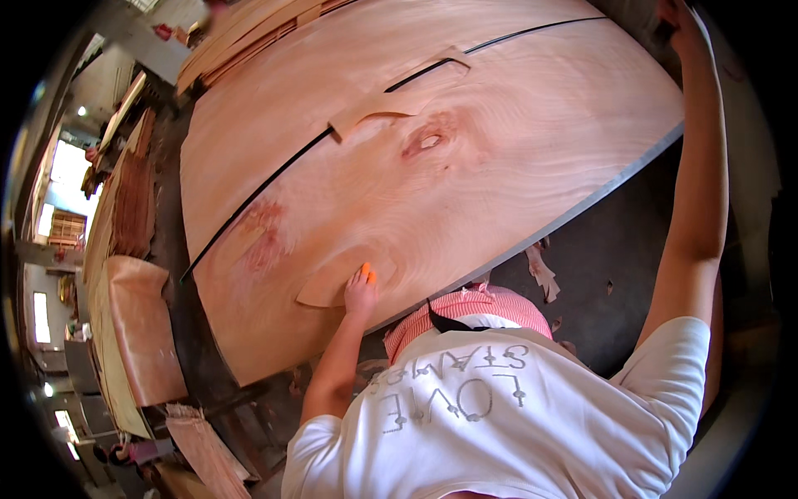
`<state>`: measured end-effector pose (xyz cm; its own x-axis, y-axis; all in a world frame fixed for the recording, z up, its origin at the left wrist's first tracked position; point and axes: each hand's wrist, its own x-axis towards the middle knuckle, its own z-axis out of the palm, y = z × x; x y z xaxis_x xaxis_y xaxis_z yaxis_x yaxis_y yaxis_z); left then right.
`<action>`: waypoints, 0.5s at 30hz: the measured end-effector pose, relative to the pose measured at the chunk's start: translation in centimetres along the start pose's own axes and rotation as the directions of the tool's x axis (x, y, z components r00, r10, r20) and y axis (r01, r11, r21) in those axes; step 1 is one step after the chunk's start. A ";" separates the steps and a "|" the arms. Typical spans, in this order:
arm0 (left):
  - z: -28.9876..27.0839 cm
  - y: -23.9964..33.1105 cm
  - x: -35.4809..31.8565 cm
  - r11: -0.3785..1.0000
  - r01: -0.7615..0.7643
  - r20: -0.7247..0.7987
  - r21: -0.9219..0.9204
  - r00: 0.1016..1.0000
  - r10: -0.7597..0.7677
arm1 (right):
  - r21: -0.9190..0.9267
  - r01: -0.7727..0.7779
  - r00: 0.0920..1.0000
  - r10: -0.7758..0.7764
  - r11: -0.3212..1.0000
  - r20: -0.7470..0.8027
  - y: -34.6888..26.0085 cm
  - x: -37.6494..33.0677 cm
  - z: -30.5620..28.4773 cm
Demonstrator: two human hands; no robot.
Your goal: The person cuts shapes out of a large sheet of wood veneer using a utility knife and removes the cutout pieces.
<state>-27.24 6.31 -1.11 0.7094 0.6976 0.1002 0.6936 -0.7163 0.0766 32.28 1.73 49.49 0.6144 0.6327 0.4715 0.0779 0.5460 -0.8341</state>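
A large, pale pinkish wood veneer sheet [515, 183] lies in front of me, with swirling grain and reddish knots. My left hand [361, 293] rests on its near left part, with orange covers on the fingertips. The fingers lie on a loose, pointed veneer piece [324, 281], touching its right side. My right arm reaches far out to the upper right. My right hand [687, 32] is past the sheet's right corner with its fingers curled; a small dark shape shows by them, too unclear to name.
A black strap-like line [274, 176] crosses the sheet, with another veneer strip [370, 106] lying over it. Stacked veneer [249, 41] stands at the far side. A curled veneer sheet [143, 328] and more stacks are at left. Scraps [542, 273] litter the dark floor.
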 end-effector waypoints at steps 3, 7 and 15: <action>0.0 0.6 0.0 1.000 0.008 0.030 -0.007 1.000 -0.008 | -0.097 0.027 1.000 -0.028 0.995 -0.007 2.9 -4.2 -0.4; 0.5 -0.2 -0.8 0.997 0.065 0.160 0.047 0.984 -0.072 | -0.084 -0.098 0.995 0.099 0.992 0.010 9.2 -5.3 -4.1; 0.2 0.0 0.0 1.000 0.009 0.094 0.010 0.996 -0.010 | -0.175 -0.212 0.977 0.212 0.962 -0.019 13.2 -9.2 -5.4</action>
<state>-27.20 6.27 -1.27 0.7108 0.7034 0.0059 0.7015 -0.7095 0.0672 31.90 0.12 32.56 0.6313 0.7237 0.2786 0.0818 0.2951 -0.9519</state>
